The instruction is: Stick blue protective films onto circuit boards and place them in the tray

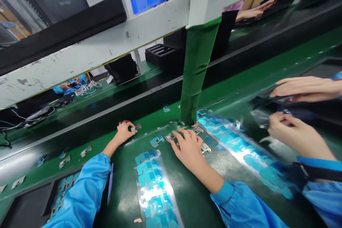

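Observation:
My left hand reaches to the green strip along the bench's far side. Its thumb and index finger close on a small circuit board. On the bench mat, my right hand has its thumb and index finger at the two sides of another circuit board, with the other fingers spread over the surface. More boards lie under and beside that hand. A piece with blue film rests between my hands. Nearer to me runs a clear strip covered with blue film pieces.
Blue tweezers lie beside my left sleeve, next to a black tray holding boards. Several loose boards are at left. A green-wrapped post rises ahead. A co-worker's hands work at right, beside a second blue strip.

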{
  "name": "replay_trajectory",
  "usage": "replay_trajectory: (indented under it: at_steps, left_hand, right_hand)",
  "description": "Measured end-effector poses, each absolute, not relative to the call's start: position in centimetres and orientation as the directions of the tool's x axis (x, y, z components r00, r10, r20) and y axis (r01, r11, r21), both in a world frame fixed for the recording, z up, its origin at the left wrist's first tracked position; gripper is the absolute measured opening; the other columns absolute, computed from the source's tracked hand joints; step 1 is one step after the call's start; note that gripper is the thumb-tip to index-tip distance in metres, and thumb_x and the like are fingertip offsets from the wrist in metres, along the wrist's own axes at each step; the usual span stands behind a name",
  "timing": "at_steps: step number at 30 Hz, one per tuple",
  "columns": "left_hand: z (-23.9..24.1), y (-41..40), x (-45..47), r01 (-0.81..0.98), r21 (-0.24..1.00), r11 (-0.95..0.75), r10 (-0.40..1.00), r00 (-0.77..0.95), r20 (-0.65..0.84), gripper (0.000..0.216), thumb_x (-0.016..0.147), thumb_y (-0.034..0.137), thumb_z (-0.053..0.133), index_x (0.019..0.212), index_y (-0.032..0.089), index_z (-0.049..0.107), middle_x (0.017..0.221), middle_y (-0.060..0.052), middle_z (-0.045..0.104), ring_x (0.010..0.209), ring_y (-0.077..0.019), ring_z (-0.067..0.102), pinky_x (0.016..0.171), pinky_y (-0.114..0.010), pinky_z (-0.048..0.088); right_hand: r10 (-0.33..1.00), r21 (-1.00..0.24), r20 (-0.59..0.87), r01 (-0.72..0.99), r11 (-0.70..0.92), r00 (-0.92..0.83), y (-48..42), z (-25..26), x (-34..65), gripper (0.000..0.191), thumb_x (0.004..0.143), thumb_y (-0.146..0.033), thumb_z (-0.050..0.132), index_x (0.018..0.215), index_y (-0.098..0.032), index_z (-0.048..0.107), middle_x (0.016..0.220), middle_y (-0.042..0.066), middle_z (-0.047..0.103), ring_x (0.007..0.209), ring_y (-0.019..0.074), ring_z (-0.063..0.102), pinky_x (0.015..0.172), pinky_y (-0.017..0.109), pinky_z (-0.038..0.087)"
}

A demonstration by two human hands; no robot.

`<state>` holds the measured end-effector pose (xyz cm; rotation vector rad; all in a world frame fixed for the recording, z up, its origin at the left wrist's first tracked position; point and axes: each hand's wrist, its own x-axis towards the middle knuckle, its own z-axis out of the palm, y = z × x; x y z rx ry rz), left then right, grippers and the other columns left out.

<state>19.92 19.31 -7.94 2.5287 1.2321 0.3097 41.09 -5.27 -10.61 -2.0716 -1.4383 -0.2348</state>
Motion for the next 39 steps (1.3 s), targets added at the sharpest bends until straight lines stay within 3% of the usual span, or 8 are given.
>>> replay_trajectory:
  at_steps: [7,10,14,17,22,27,34,39]
  left_hand:
    - [-5.6,16.1,19.3,0.602,0.629,-0.492,0.812,0.578,0.082,0.027,0.068,0.019,0.075,0.093,0.017,0.065,0.107,-0.011,0.064,0.117,-0.0318,0.053,0.109,-0.046,0.037]
    - [-4.9,12.5,17.8,0.532,0.779,-0.333,0.867,0.498,0.03,0.035,0.074,0.025,0.074,0.106,0.017,0.062,0.108,-0.01,0.065,0.103,-0.0264,0.062,0.099,-0.042,0.048]
    - [-5.0,7.2,15.3,0.403,0.915,0.003,0.872,0.447,-0.2,0.035,0.081,0.026,0.07,0.112,0.014,0.06,0.095,-0.009,0.07,0.081,-0.0186,0.071,0.076,-0.031,0.06]
    - [-5.7,4.6,13.9,0.316,0.925,0.212,0.822,0.454,-0.343,0.031,0.08,0.017,0.069,0.11,0.013,0.063,0.087,-0.009,0.072,0.076,-0.0154,0.073,0.07,-0.024,0.061]
    - [-6.7,3.1,13.4,-0.025,0.875,0.484,0.798,0.422,-0.429,0.037,0.076,0.015,0.077,0.11,0.018,0.061,0.084,-0.004,0.072,0.074,-0.0125,0.072,0.061,-0.016,0.058]
    - [-7.1,2.6,13.4,-0.032,0.96,0.279,0.864,0.445,-0.237,0.019,0.079,0.026,0.077,0.089,0.013,0.068,0.09,-0.007,0.073,0.084,-0.0172,0.073,0.066,-0.02,0.058]
    - [-7.2,1.4,13.2,0.197,0.935,-0.296,0.766,0.634,0.109,0.061,0.076,0.018,0.075,0.135,0.025,0.058,0.14,-0.009,0.054,0.121,-0.0248,0.062,0.106,-0.04,0.049]
    - [-7.4,0.5,12.9,0.222,0.854,-0.471,0.649,0.742,0.165,0.076,0.08,0.014,0.071,0.149,0.03,0.042,0.149,-0.01,0.042,0.113,-0.021,0.066,0.108,-0.041,0.049]
  right_hand:
    - [0.917,-0.66,0.398,0.703,0.264,0.029,-5.6,-10.5,38.5,0.033,0.101,-0.023,0.046,0.131,-0.02,0.06,0.11,0.01,0.073,0.109,0.0257,0.063,0.098,0.046,0.049]
    - [0.916,-0.601,0.383,0.72,0.347,-0.121,-6.2,-10.7,37.5,0.042,0.099,-0.029,0.053,0.139,-0.016,0.055,0.13,0.014,0.066,0.126,0.0286,0.057,0.108,0.05,0.045]
    - [0.893,-0.523,0.349,0.731,0.438,-0.285,-6.7,-11.0,36.8,0.072,0.09,-0.045,0.067,0.149,-0.011,0.044,0.145,0.019,0.054,0.138,0.0319,0.047,0.117,0.054,0.035]
    - [0.896,-0.493,0.304,0.751,0.439,-0.323,-6.8,-11.1,36.1,0.078,0.092,-0.048,0.065,0.153,-0.009,0.037,0.15,0.019,0.047,0.142,0.0311,0.042,0.119,0.054,0.033]
    - [0.895,-0.402,0.241,0.801,0.443,-0.374,-6.6,-11.6,35.3,0.066,0.1,-0.038,0.055,0.155,-0.011,0.032,0.152,0.018,0.045,0.146,0.0298,0.035,0.119,0.058,0.03]
    - [0.915,-0.366,0.197,0.839,0.402,-0.352,-6.5,-11.8,35.3,0.064,0.099,-0.038,0.056,0.154,-0.013,0.035,0.151,0.017,0.048,0.145,0.0325,0.035,0.117,0.065,0.029]
    - [0.872,-0.361,0.349,0.81,0.462,-0.342,-6.7,-11.7,35.3,0.037,0.101,-0.03,0.056,0.135,-0.016,0.058,0.134,0.012,0.064,0.135,0.0321,0.05,0.114,0.063,0.036]
    - [0.812,-0.41,0.495,0.741,0.532,-0.309,-7.2,-11.5,35.4,0.024,0.103,-0.028,0.051,0.122,-0.019,0.064,0.118,0.008,0.072,0.123,0.0263,0.06,0.113,0.057,0.041]
